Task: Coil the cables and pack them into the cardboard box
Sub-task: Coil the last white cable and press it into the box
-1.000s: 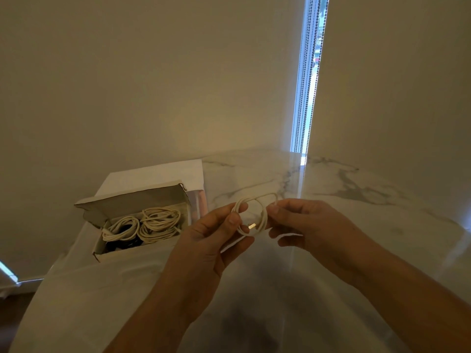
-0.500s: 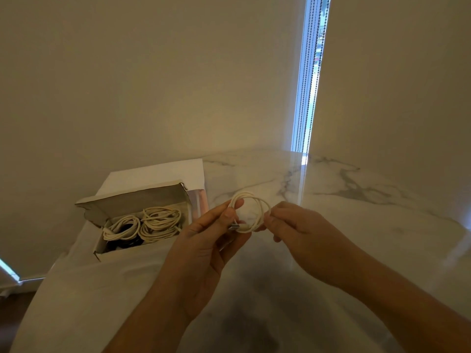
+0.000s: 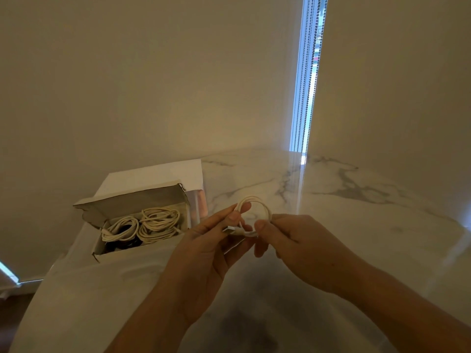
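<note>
A small white cable coil (image 3: 257, 203) hangs in the air above the marble table, held between both hands. My left hand (image 3: 204, 248) pinches its left side with thumb and forefinger. My right hand (image 3: 300, 243) pinches the lower right of the loop, near a white plug end at the bottom. To the left stands the open cardboard box (image 3: 142, 200), its lid flap raised behind. Inside it lie two cream cable coils (image 3: 142, 225) over something dark.
The marble table (image 3: 344, 200) runs into a corner between two plain walls. A bead-chain blind cord (image 3: 308, 72) hangs in the bright window gap at the back. The table's left edge drops to the floor near the box.
The coil has been turned and tightened between my hands, and the plug end has come to the bottom of the loop. My right hand shifted slightly left and lower.
</note>
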The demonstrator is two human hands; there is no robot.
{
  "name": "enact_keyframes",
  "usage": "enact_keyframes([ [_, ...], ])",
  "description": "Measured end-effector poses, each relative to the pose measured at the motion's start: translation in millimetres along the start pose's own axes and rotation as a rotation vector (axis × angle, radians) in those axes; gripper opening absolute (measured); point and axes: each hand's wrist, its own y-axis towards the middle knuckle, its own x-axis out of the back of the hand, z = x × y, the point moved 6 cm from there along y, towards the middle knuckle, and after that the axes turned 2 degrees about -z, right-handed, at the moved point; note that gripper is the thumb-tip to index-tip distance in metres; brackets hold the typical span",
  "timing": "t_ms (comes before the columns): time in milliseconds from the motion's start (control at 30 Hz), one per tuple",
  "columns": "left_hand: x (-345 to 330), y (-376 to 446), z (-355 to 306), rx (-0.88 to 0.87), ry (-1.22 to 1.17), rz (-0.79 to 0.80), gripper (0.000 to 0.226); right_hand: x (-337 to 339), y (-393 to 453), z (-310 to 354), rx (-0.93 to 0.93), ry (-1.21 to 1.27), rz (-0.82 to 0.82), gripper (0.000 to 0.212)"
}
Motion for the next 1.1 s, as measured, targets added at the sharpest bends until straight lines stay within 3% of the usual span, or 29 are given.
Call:
enact_keyframes([
  [133, -1, 0, 1, -0.013, 0.007, 0.001, 0.029, -2, -1, -4, -0.057, 0.066, -0.001, 0.052],
  [300, -7, 0, 2, -0.063, 0.032, 0.023, 0.062, -3, 3, -13, -0.123, 0.103, -0.031, 0.059],
  [467, -10, -3, 1, -0.156, 0.160, 0.075, 0.034, -5, 6, -16, -0.164, 0.131, -0.004, 0.061],
  [667, 1, 3, -2, -0.196, 0.088, 0.023, 0.031, 6, 6, -4, -0.065, 0.019, -0.108, 0.038],
  [867, 4, 2, -11, -0.258, 0.162, 0.024, 0.035, 11, 16, -1, -0.004, 0.147, -0.202, 0.023],
  [1100, 26, -4, -45, -0.458, 0.483, -0.138, 0.031, 5, 33, 27, 0.011, 0.119, -0.206, 0.031],
])
